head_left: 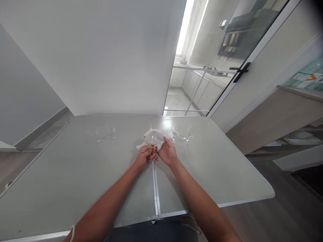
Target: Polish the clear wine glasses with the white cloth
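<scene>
A clear stemmed glass [152, 137] is held over the middle seam of the table, tilted with its bowl away from me. My left hand [145, 156] pinches it by the stem, fingers closed. Around the far and right side of the bowl lies a white cloth [161, 135]. My right hand [168, 151] presses this cloth against the glass, its thumb up along the cloth; some of its fingers are hidden beneath. Just right of that hand stand two more stemmed glasses, one nearer [174, 134] and one farther right [188, 135].
Several clear glasses [98, 134] stand at the table's far left, faint against its surface. The pale folding table [101, 188] has a metal rim and touches the white wall [113, 60]. Behind it to the right is a glass door [202, 67]; a wooden shelf [290, 111] stands at right.
</scene>
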The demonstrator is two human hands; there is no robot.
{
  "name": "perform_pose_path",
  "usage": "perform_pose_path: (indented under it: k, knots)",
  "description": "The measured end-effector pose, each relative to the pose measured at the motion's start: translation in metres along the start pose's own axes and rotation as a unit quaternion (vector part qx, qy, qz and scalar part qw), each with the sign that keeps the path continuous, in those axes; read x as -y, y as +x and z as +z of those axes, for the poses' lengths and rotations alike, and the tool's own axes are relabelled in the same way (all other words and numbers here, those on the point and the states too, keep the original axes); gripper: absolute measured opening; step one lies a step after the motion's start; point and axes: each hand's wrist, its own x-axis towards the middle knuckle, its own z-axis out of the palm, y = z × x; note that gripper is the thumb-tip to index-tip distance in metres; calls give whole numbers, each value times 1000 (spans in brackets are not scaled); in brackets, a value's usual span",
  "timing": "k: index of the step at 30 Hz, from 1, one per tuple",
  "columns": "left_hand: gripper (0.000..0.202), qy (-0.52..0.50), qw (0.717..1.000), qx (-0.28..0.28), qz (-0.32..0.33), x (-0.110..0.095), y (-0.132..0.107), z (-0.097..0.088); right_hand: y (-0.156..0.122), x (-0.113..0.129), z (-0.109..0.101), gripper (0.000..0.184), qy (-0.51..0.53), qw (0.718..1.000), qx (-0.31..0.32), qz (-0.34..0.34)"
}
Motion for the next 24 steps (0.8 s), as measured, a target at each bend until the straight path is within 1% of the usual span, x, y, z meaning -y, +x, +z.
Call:
perform_pose_path:
  k: [2, 3, 4, 5, 6, 7, 8, 9, 10, 11, 12, 13, 14, 15, 16, 17, 18, 19, 20, 21, 22, 24]
  knots:
    - [46, 30, 999, -35, 18, -1, 2, -1, -1, -6, 0, 43, -93, 993, -27, -60]
    - [46, 61, 996, -50, 29, 0, 2, -2, -2, -7, 0, 42, -160, 980, -40, -109]
    - [47, 104, 992, -65, 42, 1, 3, -4, -3, -8, -1, 41, -241, 956, -41, -161]
    - [47, 157, 983, -81, 58, 2, 3, -6, -5, -6, -2, 41, -333, 919, -28, -211]
    - [46, 221, 967, -99, 74, 3, 3, -9, -7, -4, -3, 40, -429, 867, 1, -252]
    - [44, 297, 944, -116, 88, 3, 3, -11, -8, -1, -4, 38, -520, 805, 37, -282]
    - [39, 383, 909, -131, 100, 3, 2, -14, -9, 3, -5, 37, -597, 739, 75, -304]
    - [32, 471, 864, -140, 108, 2, 1, -16, -10, 6, -7, 35, -655, 677, 105, -319]
    - [26, 556, 812, -139, 112, 1, 0, -18, -9, 9, -8, 33, -694, 629, 123, -328]
    - [20, 630, 757, -129, 115, -1, -1, -19, -9, 11, -10, 31, -716, 599, 128, -335]
    - [16, 688, 707, -109, 121, -3, -2, -20, -8, 12, -12, 27, -724, 589, 121, -339]
    - [14, 729, 666, -84, 131, -6, -4, -21, -7, 12, -15, 23, -717, 600, 104, -339]
    - [14, 755, 637, -56, 145, -9, -5, -21, -6, 12, -18, 18, -698, 630, 79, -331]
    - [15, 769, 618, -29, 161, -11, -7, -21, -5, 13, -21, 18, -664, 677, 55, -315]
    - [16, 773, 609, -9, 178, -13, -9, -21, -4, 13, -24, 23, -611, 738, 33, -285]
    - [17, 769, 608, 5, 194, -15, -10, -21, -3, 13, -26, 30, -533, 811, 13, -242]
    - [18, 759, 617, 12, 207, -16, -12, -21, -2, 14, -28, 34, -439, 878, -5, -191]
    - [20, 742, 634, 10, 216, -16, -13, -21, -2, 15, -28, 35, -346, 927, -17, -141]
    - [22, 718, 660, 4, 220, -15, -13, -21, -1, 15, -28, 35, -263, 960, -24, -96]
    - [25, 686, 695, -4, 217, -14, -13, -20, -1, 15, -26, 33, -194, 979, -25, -62]
    - [27, 646, 735, -13, 207, -11, -13, -19, 0, 14, -22, 33, -140, 989, -22, -41]
    - [34, 544, 822, -35, 166, -7, -10, -16, 0, 10, -14, 35, -63, 997, -12, -35]
